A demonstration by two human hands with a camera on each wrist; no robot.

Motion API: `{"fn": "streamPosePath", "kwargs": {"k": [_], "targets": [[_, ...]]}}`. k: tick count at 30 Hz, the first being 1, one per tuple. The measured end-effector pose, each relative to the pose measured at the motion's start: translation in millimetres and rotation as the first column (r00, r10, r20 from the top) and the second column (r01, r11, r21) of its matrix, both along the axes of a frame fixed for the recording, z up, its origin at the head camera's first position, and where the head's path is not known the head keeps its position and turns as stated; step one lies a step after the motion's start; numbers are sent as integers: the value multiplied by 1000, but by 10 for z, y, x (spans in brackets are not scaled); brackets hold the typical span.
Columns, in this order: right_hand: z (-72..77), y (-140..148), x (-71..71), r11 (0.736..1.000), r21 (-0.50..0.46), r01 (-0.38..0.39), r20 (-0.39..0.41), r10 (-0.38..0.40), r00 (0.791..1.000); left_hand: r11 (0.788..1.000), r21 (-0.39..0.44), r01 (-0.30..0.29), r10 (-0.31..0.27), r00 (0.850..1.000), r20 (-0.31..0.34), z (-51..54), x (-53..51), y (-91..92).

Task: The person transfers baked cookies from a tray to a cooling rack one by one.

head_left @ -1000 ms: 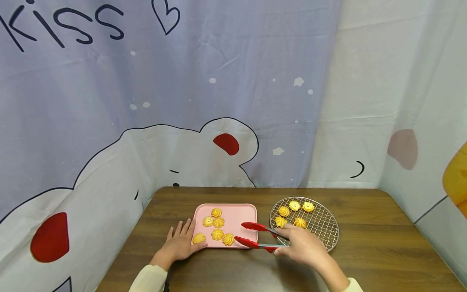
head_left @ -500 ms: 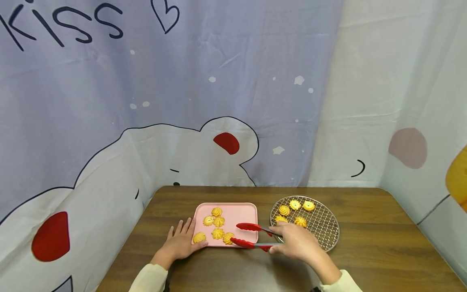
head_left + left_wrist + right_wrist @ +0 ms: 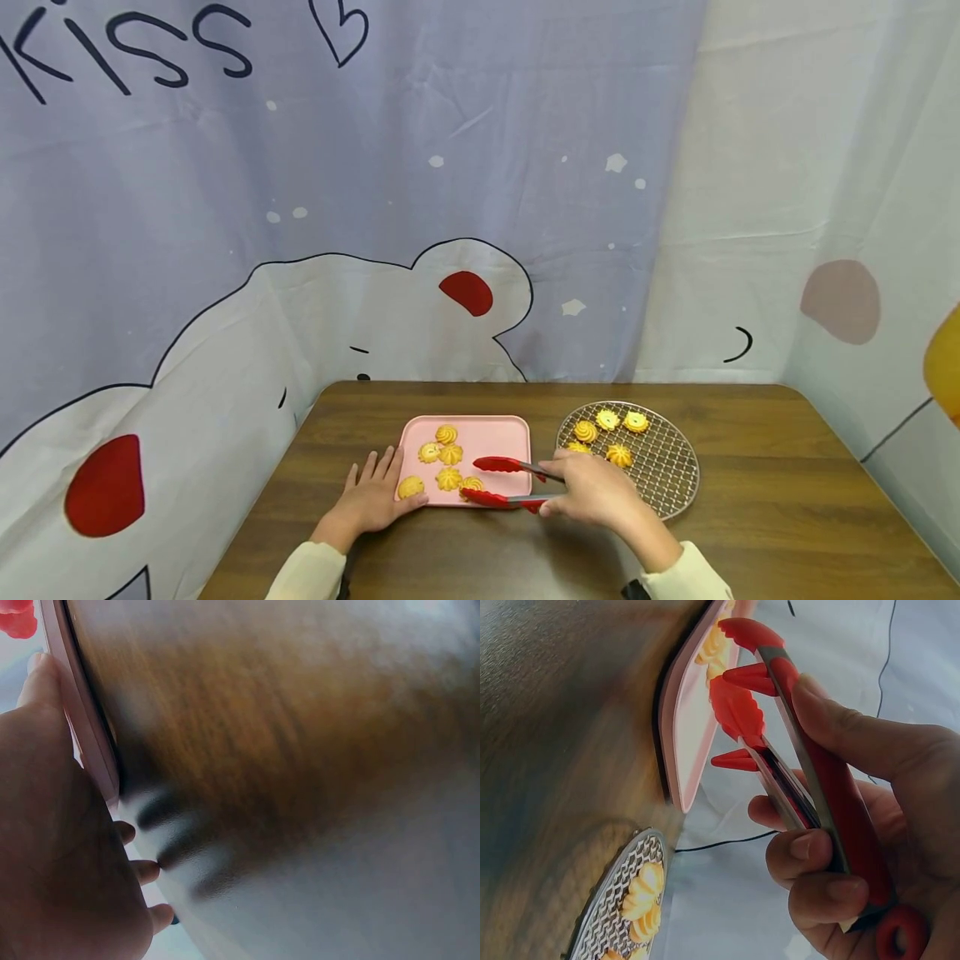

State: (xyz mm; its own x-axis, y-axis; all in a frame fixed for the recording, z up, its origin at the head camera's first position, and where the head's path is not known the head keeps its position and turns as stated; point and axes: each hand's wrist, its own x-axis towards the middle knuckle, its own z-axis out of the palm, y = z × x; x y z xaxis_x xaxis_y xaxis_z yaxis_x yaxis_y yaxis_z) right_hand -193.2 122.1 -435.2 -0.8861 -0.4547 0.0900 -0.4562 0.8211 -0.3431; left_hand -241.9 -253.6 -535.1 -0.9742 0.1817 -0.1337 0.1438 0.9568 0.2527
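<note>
My right hand [image 3: 596, 492] grips a pair of red-tipped tongs [image 3: 506, 500], thumb on one arm and fingers curled round the other, as the right wrist view shows. The tips stand apart above the right half of a pink tray [image 3: 510, 433], the nearer one partly covering a swirled cookie [image 3: 472, 482]. Several more yellow cookies lie on the tray's left half, among them a star-shaped one [image 3: 448, 478]. With fingers spread, my left hand [image 3: 367, 500] rests at the tray's left edge, its thumb along the front corner beside a round cookie [image 3: 411, 487].
A round wire rack [image 3: 667, 467] stands right of the tray, with several cookies on its left and back parts, such as one [image 3: 619, 455] near my right hand. Both sit on a brown wooden table [image 3: 765, 500]. A printed curtain [image 3: 570, 208] hangs behind and at the sides.
My right hand and the tongs have moved left over the tray, the nearer tip now reaching over the swirled cookie at the front. The left hand stays where it was.
</note>
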Motion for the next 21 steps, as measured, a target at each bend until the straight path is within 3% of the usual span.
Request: {"fn": "streamPosePath", "kwargs": {"k": [9, 21], "targets": [[-8, -84, -46, 999, 16, -32, -22, 32, 999, 1000, 3, 1, -1, 1000, 6, 35, 31, 8], [-31, -160, -106, 1000, 24, -5, 28, 4, 1000, 1000, 4, 5, -6, 999, 31, 128, 79, 31]]}}
